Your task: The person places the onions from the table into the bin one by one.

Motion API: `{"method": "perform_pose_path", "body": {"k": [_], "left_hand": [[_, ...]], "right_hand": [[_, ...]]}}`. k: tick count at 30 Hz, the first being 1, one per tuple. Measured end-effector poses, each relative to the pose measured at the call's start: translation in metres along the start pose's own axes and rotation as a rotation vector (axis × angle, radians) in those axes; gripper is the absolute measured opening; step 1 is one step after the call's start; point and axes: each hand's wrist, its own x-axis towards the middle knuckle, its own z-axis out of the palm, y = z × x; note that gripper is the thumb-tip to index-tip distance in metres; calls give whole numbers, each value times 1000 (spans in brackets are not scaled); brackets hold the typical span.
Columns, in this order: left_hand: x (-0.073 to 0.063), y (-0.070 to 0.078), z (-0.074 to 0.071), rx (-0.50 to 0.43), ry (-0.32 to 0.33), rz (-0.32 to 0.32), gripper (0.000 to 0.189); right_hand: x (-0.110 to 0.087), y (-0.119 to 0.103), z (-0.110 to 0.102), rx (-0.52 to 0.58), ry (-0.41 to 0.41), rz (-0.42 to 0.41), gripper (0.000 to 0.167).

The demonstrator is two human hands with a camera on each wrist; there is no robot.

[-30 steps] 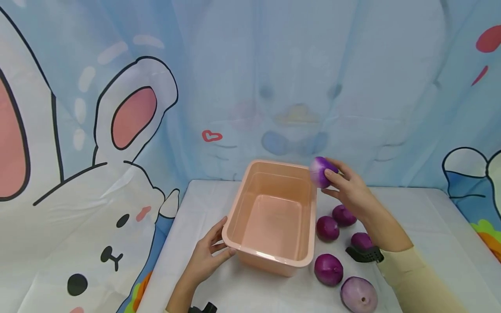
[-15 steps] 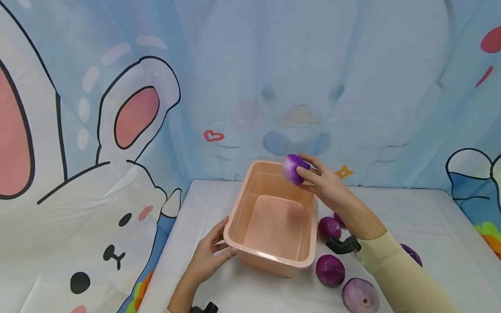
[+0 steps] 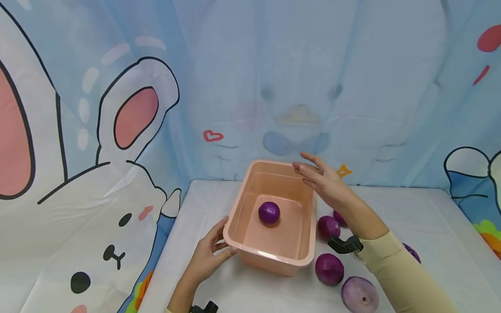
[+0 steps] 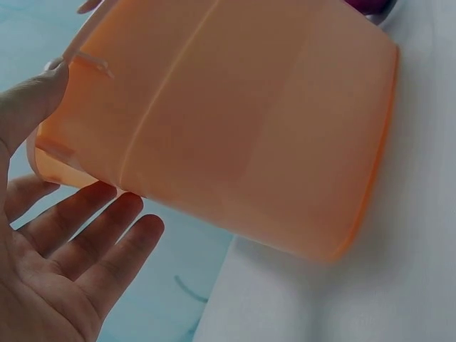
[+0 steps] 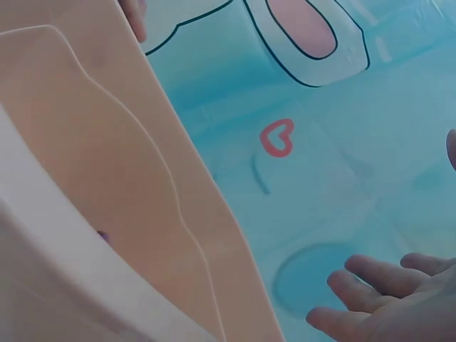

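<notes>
In the head view my left hand (image 3: 210, 254) holds the near left corner of a peach plastic basin (image 3: 275, 257), thumb at the near end and fingers along the left side. The left wrist view shows that hand (image 4: 71, 235) against the basin's outer wall (image 4: 235, 121). A purple onion (image 3: 269, 213) lies on the basin floor. Over the far right rim my right hand (image 3: 325, 180) is spread and holds nothing. Its fingers also appear apart from the basin in the right wrist view. Only a speck of the onion shows there.
On the white table (image 3: 422, 217), right of the basin, lie several more purple onions, among them one dark onion (image 3: 329, 269) and a paler onion (image 3: 360, 294). My right forearm partly covers others. A blue cartoon curtain (image 3: 235, 87) hangs right behind the table.
My right hand carried the onion left over the basin and let it go. The onion dropped to the basin floor. My left hand and the basin stayed in place.
</notes>
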Motion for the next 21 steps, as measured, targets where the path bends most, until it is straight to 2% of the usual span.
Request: {"method": "perform_pose_path", "body": {"k": [6,12,17,21], "left_hand": [[0,1,1,-2,5,-8,86],[-2,-3,2,-12,-6,-8,85],[-2,-5,1,-3,-8,15,85],[0,-5,-1,1,-6,36,83]], "right_hand": [[-10,1,-10,28,-42,-44,67],[-39,6,-36,-43,-80,-102,57],[-69,7,-62,-234,7,-110,50],[-94,2,-79,-491,104,-54,52]]}}
